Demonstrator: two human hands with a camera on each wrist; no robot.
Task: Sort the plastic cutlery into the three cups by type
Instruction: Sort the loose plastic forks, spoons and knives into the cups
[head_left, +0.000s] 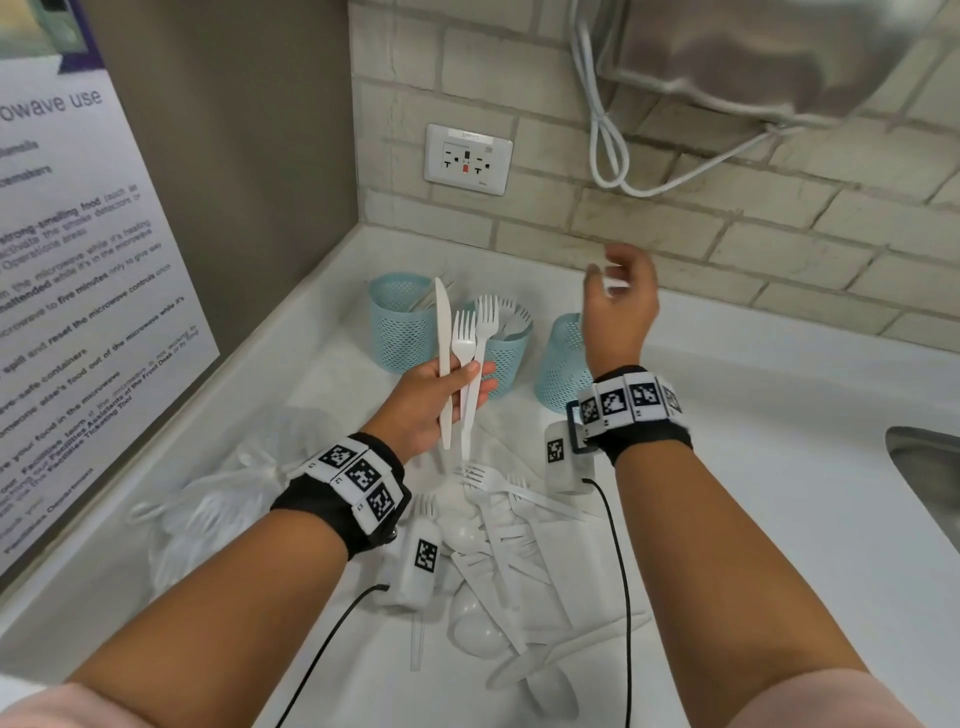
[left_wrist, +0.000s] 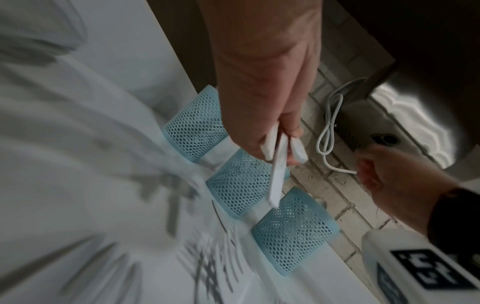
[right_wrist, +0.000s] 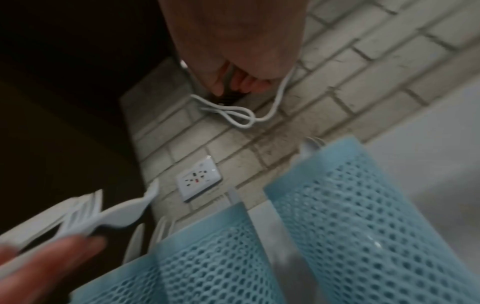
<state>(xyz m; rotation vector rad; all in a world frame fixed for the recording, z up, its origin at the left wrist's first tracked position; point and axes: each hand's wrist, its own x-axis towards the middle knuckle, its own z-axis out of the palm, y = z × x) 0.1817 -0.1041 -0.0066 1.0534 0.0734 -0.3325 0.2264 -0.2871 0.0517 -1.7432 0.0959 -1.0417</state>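
My left hand (head_left: 467, 382) grips a white plastic knife (head_left: 442, 332) and two forks (head_left: 470, 332) upright, in front of the cups. Their handle ends (left_wrist: 278, 164) stick out below the fist in the left wrist view. Three light-blue mesh cups stand in a row: the left cup (head_left: 400, 322), the middle cup (head_left: 506, 358) with forks in it, and the right cup (head_left: 561, 364). My right hand (head_left: 610, 270) hovers above the right cup with fingers loosely curled and nothing visible in them. A pile of white cutlery (head_left: 498, 561) lies on the counter under my wrists.
A crumpled clear plastic bag (head_left: 223, 499) lies left of the pile. A sink (head_left: 930, 478) opens at the right edge. Behind the cups rises a tiled wall with an outlet (head_left: 467, 158), a looped white cable (head_left: 608, 156) and a metal unit (head_left: 779, 57) overhead.
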